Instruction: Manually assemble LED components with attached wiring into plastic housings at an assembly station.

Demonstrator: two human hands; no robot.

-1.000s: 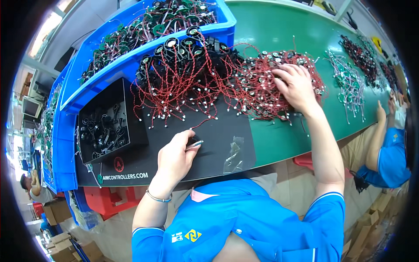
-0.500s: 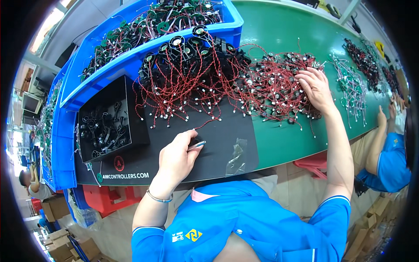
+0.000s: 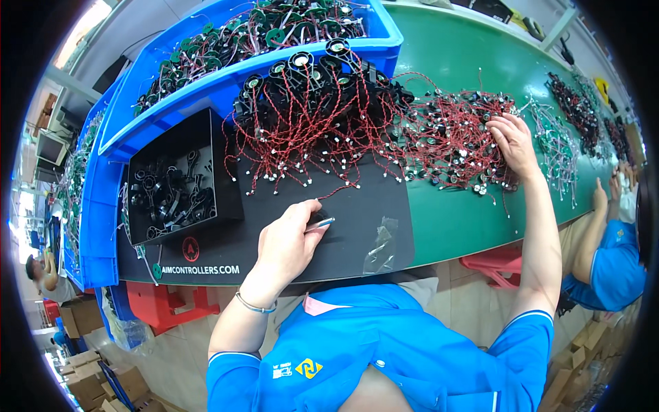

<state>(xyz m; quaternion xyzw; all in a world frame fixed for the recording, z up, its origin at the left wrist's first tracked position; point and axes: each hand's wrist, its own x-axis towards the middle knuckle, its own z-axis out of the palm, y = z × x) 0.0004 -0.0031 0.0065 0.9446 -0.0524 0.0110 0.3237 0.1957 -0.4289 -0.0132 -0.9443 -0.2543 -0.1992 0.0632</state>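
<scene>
My left hand (image 3: 288,244) rests on a black mat (image 3: 274,233) and is closed around a small metal-tipped tool (image 3: 321,222) that points right. My right hand (image 3: 511,141) reaches far to the right, fingers spread on a heap of small round parts with red twisted wires (image 3: 446,141). A stack of black round speakers with red wires (image 3: 309,89) lies at the mat's far edge. A small clear plastic bag (image 3: 381,244) lies on the mat near my left hand.
A black tray of black parts (image 3: 171,192) sits at the mat's left. Blue bins of green-wired parts (image 3: 233,55) stand behind. More wire heaps (image 3: 570,117) lie along the green table (image 3: 467,220). Another person in blue (image 3: 611,254) sits at right.
My right hand has slid further right across the red-wire heap. My left hand stays on the mat with the tool.
</scene>
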